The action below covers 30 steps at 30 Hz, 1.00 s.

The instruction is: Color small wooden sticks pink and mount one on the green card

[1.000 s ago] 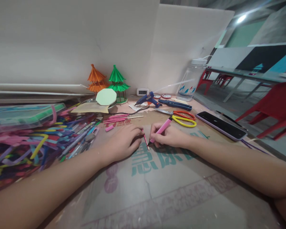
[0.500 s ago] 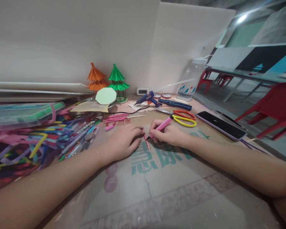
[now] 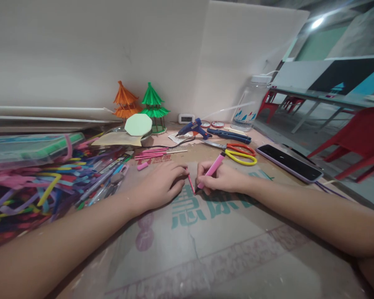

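Observation:
My left hand (image 3: 163, 182) lies on the covered board, its fingertips pinching the upper end of a thin pink stick (image 3: 191, 184). A pink marker (image 3: 213, 167) is gripped in my right hand (image 3: 220, 178), its dark tip at the stick's lower end. The marker's pink cap (image 3: 142, 166) lies left of my left hand. Beyond that hand is a pile of pink sticks (image 3: 151, 153), with a plainer stick among them.
Scissors (image 3: 240, 153), a blue glue gun (image 3: 193, 128) and a phone (image 3: 289, 163) lie behind and right. Orange (image 3: 125, 101) and green (image 3: 155, 104) paper towers stand at the back. Colourful pipe cleaners (image 3: 28, 187) cover the left; a bottle (image 3: 247, 104) stands back right.
The marker tip has moved down along the stick towards me, to its lower end, and the marker stands a little steeper. My left hand has stayed in place.

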Tool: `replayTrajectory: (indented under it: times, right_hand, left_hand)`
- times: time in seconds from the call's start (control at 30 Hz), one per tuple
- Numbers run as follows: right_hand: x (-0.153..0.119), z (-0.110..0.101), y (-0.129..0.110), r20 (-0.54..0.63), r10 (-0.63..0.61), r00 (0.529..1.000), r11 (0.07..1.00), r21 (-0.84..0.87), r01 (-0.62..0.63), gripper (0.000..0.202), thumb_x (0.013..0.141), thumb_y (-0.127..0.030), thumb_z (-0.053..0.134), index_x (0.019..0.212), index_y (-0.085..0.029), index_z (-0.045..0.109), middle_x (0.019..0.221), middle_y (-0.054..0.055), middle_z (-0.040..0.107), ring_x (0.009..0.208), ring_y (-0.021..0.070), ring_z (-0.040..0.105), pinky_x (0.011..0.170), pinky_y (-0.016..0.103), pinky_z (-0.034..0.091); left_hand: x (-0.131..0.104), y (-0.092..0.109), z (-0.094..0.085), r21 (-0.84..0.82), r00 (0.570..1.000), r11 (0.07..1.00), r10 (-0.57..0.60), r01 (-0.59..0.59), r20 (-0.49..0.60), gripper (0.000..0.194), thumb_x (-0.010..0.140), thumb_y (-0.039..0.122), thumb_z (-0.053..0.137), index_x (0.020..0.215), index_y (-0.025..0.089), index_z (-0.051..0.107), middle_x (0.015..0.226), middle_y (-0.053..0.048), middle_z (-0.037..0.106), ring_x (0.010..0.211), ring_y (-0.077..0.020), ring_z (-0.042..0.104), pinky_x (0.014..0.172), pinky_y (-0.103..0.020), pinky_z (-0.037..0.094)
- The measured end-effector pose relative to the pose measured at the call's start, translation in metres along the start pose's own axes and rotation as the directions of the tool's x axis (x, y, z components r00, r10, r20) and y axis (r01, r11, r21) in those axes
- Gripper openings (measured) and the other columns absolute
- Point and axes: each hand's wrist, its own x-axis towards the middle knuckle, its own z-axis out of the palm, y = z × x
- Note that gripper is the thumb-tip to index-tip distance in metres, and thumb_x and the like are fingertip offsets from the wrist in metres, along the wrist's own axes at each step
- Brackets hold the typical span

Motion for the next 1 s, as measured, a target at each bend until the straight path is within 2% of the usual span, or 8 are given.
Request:
replayTrajectory:
  times: [0.17, 0.33, 0.43, 0.77, 1.0]
  right_hand:
    - [-0.0007, 0.0001, 0.0005, 0.002, 0.026, 1.000, 1.000, 0.001, -0.026, 0.013, 0.082, -0.026, 0.063, 0.075, -0.019, 0.055, 0.056, -0.003, 0.063, 0.047, 0.0088, 0.054, 0.046, 0.020, 0.041]
    - [0.0023, 0.0010, 0.0008, -0.168, -0.014, 0.986, 0.998, -0.057, 0.004, 0.015, 0.085, -0.030, 0.063, 0.079, -0.020, 0.054, 0.057, -0.003, 0.062, 0.047, 0.0088, 0.051, 0.046, 0.021, 0.038]
    - [0.0046, 0.0009, 0.0014, -0.227, -0.029, 0.974, 0.994, -0.105, 0.005, 0.017, 0.088, -0.033, 0.062, 0.081, -0.020, 0.055, 0.059, -0.003, 0.063, 0.049, 0.0090, 0.050, 0.047, 0.022, 0.037]
    - [0.0068, 0.0011, 0.0037, -0.239, -0.009, 0.971, 0.993, -0.117, -0.020, 0.020, 0.090, -0.038, 0.062, 0.085, -0.020, 0.054, 0.064, -0.002, 0.064, 0.048, 0.0083, 0.047, 0.047, 0.023, 0.037]
    - [0.0058, 0.0008, 0.0008, -0.226, 0.007, 0.974, 0.991, -0.128, -0.037, 0.018, 0.089, -0.035, 0.062, 0.083, -0.020, 0.054, 0.063, -0.002, 0.065, 0.050, 0.0094, 0.052, 0.048, 0.022, 0.039]
  left_hand:
    - [-0.0002, 0.0008, -0.0012, 0.000, 1.000, 1.000, -0.010, 0.010, 0.005, 0.024, 0.099, 0.025, 0.047, 0.112, 0.020, 0.067, 0.133, -0.010, 0.067, 0.123, -0.0264, 0.061, 0.108, -0.047, 0.049]
    - [0.0006, 0.0023, -0.0023, 0.008, 1.000, 1.000, -0.020, 0.020, -0.002, 0.026, 0.099, 0.027, 0.048, 0.115, 0.018, 0.067, 0.131, -0.011, 0.067, 0.122, -0.0275, 0.062, 0.107, -0.047, 0.050]
    - [0.0010, 0.0027, -0.0025, 0.002, 1.000, 1.000, -0.025, 0.025, 0.006, 0.027, 0.100, 0.027, 0.047, 0.116, 0.017, 0.067, 0.130, -0.011, 0.067, 0.121, -0.0276, 0.062, 0.106, -0.048, 0.050]
    - [0.0013, 0.0010, -0.0015, -0.022, 1.000, 1.000, -0.018, 0.019, 0.014, 0.027, 0.099, 0.026, 0.046, 0.114, 0.018, 0.067, 0.131, -0.012, 0.066, 0.123, -0.0274, 0.061, 0.108, -0.048, 0.049]
    - [0.0012, 0.0016, -0.0017, -0.018, 1.000, 1.000, -0.024, 0.024, 0.008, 0.027, 0.099, 0.026, 0.046, 0.115, 0.019, 0.067, 0.132, -0.011, 0.066, 0.124, -0.0273, 0.060, 0.109, -0.048, 0.048]
